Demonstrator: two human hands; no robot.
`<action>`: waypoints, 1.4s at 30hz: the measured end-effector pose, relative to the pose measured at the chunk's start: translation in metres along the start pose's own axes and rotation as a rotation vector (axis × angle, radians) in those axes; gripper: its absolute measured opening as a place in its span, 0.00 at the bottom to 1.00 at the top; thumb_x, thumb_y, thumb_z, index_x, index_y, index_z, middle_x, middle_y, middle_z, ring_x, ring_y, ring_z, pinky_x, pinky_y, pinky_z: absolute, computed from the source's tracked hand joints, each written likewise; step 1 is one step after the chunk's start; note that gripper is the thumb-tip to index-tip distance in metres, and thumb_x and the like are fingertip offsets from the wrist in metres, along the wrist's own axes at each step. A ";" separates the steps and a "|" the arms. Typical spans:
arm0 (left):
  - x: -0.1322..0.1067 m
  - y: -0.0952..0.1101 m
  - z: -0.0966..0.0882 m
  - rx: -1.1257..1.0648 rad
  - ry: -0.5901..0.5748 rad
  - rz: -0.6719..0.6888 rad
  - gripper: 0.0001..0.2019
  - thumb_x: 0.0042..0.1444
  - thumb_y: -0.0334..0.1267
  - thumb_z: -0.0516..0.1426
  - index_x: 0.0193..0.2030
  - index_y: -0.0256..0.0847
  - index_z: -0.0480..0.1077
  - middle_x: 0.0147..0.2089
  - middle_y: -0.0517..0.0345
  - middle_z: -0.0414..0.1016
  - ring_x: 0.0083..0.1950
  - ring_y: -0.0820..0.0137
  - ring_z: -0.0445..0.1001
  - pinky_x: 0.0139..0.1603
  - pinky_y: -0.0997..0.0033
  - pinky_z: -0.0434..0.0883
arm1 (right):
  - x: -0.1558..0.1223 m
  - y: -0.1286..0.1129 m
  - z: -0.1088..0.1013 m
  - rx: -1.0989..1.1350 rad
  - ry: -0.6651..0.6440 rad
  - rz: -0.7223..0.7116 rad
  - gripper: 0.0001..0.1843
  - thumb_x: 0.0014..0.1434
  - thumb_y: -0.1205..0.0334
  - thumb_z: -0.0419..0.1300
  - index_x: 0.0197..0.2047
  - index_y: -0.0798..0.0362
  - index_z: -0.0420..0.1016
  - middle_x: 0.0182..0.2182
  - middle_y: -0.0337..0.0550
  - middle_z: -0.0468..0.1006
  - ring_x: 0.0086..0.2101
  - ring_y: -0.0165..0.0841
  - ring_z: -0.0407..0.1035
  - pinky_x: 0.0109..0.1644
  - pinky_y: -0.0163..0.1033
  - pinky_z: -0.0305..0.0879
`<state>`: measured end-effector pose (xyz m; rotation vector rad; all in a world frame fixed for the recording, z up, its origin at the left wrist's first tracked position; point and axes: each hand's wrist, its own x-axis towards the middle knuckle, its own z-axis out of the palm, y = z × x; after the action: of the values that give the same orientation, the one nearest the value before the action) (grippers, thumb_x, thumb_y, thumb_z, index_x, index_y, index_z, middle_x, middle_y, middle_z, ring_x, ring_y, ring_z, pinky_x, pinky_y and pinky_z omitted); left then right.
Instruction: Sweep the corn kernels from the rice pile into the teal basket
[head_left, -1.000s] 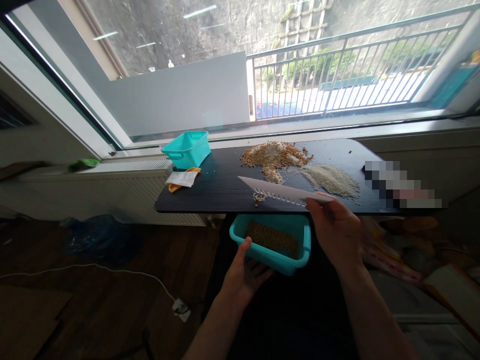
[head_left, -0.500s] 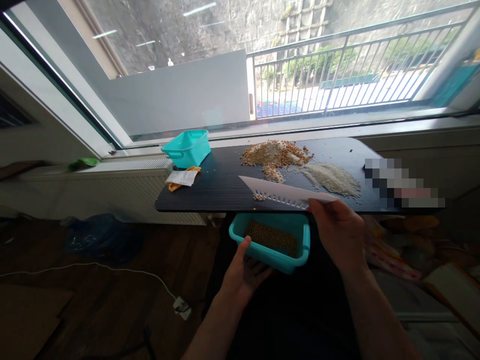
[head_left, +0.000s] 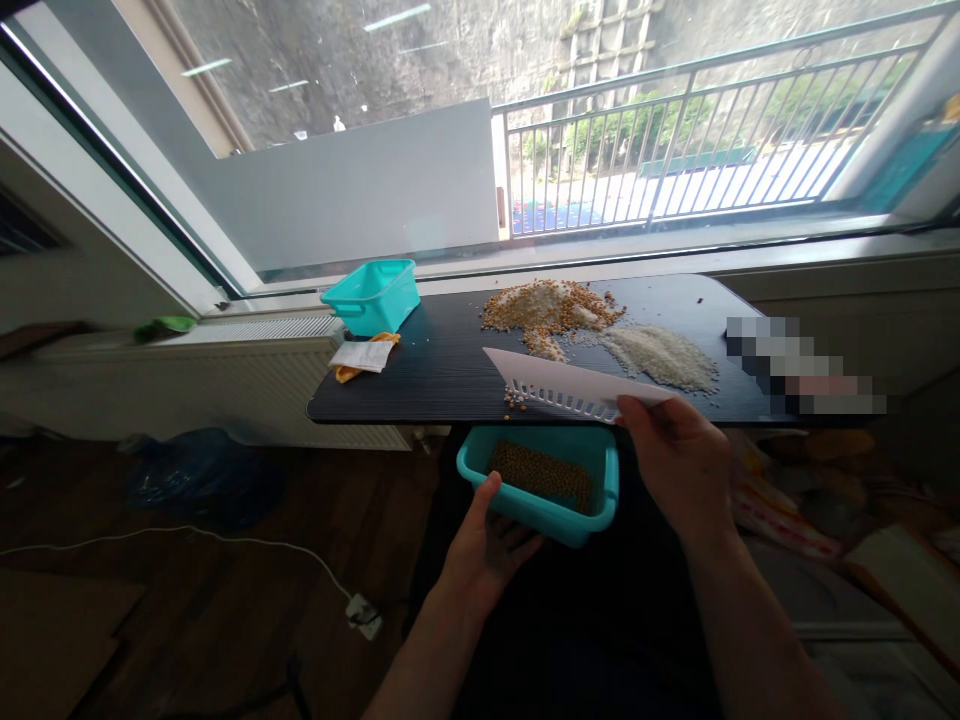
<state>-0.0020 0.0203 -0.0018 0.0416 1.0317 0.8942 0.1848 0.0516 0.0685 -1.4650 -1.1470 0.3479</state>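
Note:
My right hand (head_left: 679, 465) grips a white plastic knife (head_left: 559, 386) that lies across the black table (head_left: 420, 375), its toothed edge toward me. A few yellow grains (head_left: 514, 401) sit at that edge near the table's front rim. My left hand (head_left: 484, 545) holds a teal bin (head_left: 604, 490) of brown grains below the table edge, thumb on its near rim. Behind the knife lie a mixed pile of grains and rice (head_left: 549, 307) and a heap of white rice (head_left: 660, 357).
A second teal bin (head_left: 371, 295) stands at the table's back left corner, next to a white and orange packet (head_left: 365, 356). A radiator (head_left: 225, 375) runs left of the table. A white cable and plug (head_left: 364, 618) lie on the dark floor.
The knife has slid slightly toward the table's front edge, pushing the few grains closer to the rim. My left hand and the bin have barely moved.

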 end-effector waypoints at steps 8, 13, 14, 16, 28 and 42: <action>0.000 0.000 0.000 -0.013 0.010 0.016 0.25 0.58 0.51 0.57 0.55 0.36 0.67 0.53 0.42 0.73 0.46 0.58 0.77 0.48 0.57 0.74 | 0.000 0.008 0.007 0.015 0.017 0.039 0.15 0.50 0.48 0.62 0.32 0.52 0.77 0.28 0.42 0.82 0.29 0.36 0.76 0.35 0.39 0.72; 0.001 0.001 0.000 -0.017 0.016 0.012 0.24 0.57 0.51 0.58 0.54 0.36 0.68 0.51 0.43 0.74 0.46 0.59 0.77 0.48 0.57 0.74 | 0.001 0.008 0.010 0.055 -0.035 0.009 0.15 0.51 0.49 0.62 0.34 0.53 0.78 0.29 0.42 0.82 0.29 0.36 0.76 0.34 0.39 0.72; 0.001 0.001 0.000 -0.017 0.015 0.012 0.24 0.57 0.51 0.58 0.55 0.36 0.68 0.52 0.42 0.74 0.46 0.58 0.77 0.48 0.57 0.74 | 0.001 0.007 0.010 0.052 -0.041 0.005 0.15 0.51 0.50 0.62 0.34 0.53 0.78 0.28 0.42 0.82 0.29 0.35 0.76 0.33 0.38 0.72; 0.001 0.001 0.000 -0.016 0.016 0.013 0.24 0.57 0.51 0.58 0.55 0.37 0.68 0.52 0.42 0.74 0.47 0.58 0.77 0.48 0.57 0.74 | 0.000 0.006 0.007 0.034 -0.043 0.002 0.15 0.51 0.50 0.62 0.34 0.53 0.78 0.27 0.41 0.82 0.27 0.35 0.75 0.32 0.38 0.72; 0.001 0.002 -0.003 -0.023 0.005 0.014 0.26 0.56 0.51 0.59 0.57 0.36 0.66 0.54 0.41 0.73 0.47 0.57 0.76 0.48 0.57 0.74 | -0.002 0.005 0.005 0.019 -0.034 0.052 0.15 0.50 0.49 0.63 0.33 0.52 0.78 0.25 0.40 0.81 0.27 0.35 0.75 0.31 0.38 0.71; 0.000 0.004 -0.002 -0.012 0.020 0.011 0.24 0.58 0.51 0.57 0.55 0.37 0.67 0.54 0.41 0.73 0.50 0.56 0.75 0.49 0.57 0.73 | 0.023 -0.002 0.004 -0.031 -0.045 -0.092 0.13 0.53 0.50 0.61 0.26 0.51 0.72 0.25 0.40 0.79 0.25 0.32 0.73 0.30 0.35 0.68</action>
<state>-0.0055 0.0225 -0.0012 0.0281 1.0461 0.9119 0.1918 0.0719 0.0780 -1.4322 -1.2565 0.3024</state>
